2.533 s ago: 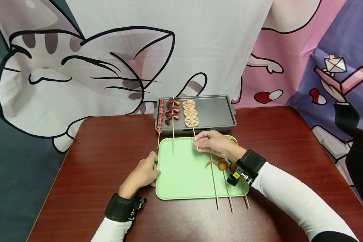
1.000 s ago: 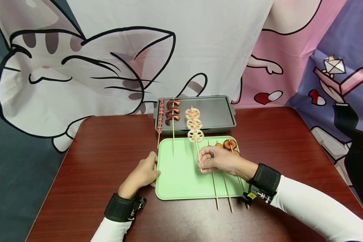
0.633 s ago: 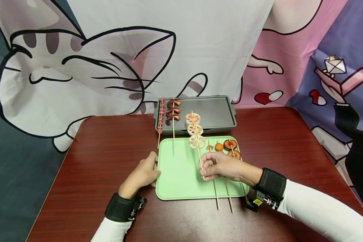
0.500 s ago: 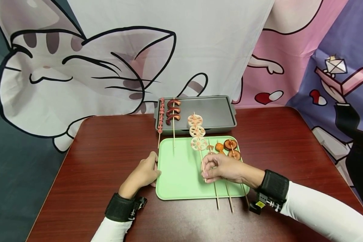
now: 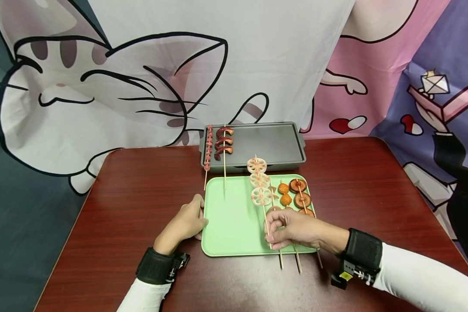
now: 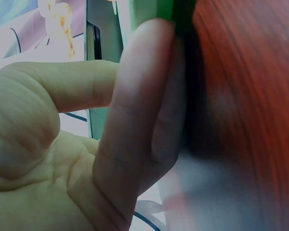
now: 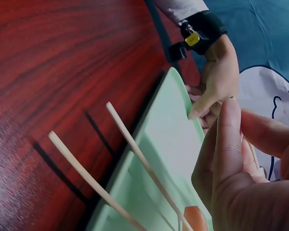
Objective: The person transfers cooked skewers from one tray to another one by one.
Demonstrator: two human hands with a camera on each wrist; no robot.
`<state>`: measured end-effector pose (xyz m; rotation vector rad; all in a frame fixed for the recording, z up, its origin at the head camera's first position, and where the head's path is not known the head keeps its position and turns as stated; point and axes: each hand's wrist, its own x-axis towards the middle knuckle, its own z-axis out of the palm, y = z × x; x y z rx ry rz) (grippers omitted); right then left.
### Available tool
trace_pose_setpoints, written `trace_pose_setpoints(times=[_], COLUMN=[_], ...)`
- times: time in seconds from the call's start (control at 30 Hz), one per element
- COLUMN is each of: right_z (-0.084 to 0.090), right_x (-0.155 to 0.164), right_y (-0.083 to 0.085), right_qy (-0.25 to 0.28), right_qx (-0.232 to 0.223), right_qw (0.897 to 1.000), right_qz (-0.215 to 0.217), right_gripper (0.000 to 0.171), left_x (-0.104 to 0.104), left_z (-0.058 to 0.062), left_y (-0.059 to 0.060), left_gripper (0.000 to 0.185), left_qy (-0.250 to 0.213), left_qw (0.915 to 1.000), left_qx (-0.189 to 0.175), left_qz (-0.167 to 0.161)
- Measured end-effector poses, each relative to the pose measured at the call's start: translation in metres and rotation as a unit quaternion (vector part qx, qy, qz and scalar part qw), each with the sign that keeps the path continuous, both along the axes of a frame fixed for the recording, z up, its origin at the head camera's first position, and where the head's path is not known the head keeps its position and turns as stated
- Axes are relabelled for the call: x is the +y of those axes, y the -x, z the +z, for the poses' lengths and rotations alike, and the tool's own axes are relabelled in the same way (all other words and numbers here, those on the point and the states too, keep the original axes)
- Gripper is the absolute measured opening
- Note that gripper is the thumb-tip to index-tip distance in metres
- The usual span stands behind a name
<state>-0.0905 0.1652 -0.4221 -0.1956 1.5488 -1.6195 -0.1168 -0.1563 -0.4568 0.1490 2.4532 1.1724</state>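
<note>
Two still to shift, going by the head view: lying on the pan (image 5: 274,145), a sausage skewer (image 5: 207,147) and a curled-meat skewer (image 5: 222,143). Already down on the right of the tray (image 5: 230,221): three skewers (image 5: 301,195), stick ends jutting over the counter (image 5: 121,208). Midway between pan and tray, the lotus skewer (image 5: 259,180), pinched low on its stick by the right hand (image 5: 292,227), top slice over the pan's near rim and the lower slices over the tray. About halfway through, at a guess.

Left wrist: pressed flat against the tray's green edge (image 6: 154,9), the left hand (image 6: 86,144), fingers (image 6: 139,96) nearly straight and holding nothing.

Right wrist: closed narrowly in a pinch, the right fingers (image 7: 229,144); hard to make out the stick between them. Beyond, resting at the tray's far edge, the left hand.
</note>
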Motion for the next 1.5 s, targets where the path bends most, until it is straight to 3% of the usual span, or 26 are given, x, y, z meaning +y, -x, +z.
trace_pose_setpoints(times=[0.8,1.5], right_z=[-0.001,-0.011], right_x=[-0.003,-0.004], right_y=[-0.031,-0.025], right_qy=[-0.004,-0.037], right_qx=[-0.026,-0.025], right_qw=[1.000,0.999], right_qz=[-0.001,0.001], right_gripper=[0.014,0.011], left_x=[0.000,0.001], left_z=[-0.001,0.000], left_y=[0.001,0.000], left_gripper=[0.028,0.027], left_qy=[-0.003,0.006], left_qw=[1.0000,1.0000], left_qx=[-0.007,-0.003], left_qz=[-0.002,0.000])
